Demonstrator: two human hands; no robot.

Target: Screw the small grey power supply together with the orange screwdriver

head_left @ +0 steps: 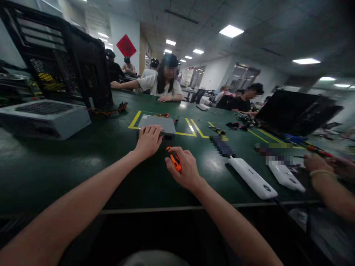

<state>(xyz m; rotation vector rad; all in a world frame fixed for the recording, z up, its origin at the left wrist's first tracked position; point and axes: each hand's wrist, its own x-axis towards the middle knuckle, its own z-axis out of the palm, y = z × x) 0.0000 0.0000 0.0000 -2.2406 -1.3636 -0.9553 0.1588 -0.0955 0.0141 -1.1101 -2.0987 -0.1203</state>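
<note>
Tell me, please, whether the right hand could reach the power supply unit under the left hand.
Probably yes: nothing visible stands between the right hand, holding an orange tool, and the power supply unit; the left hand partly covers it.

The left forearm (pixel 94 199) and right forearm (pixel 230 214) reach forward, bare; the left hand (pixel 149 141) is palm-down, fingers (pixel 148 129) together, the right hand (pixel 187 168) curled into a grip.

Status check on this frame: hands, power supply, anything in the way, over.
Left hand resting on gray power supply unit. Right hand gripping orange tool, apart from the unit. Wires at the unit's far side, away from both hands.
</note>
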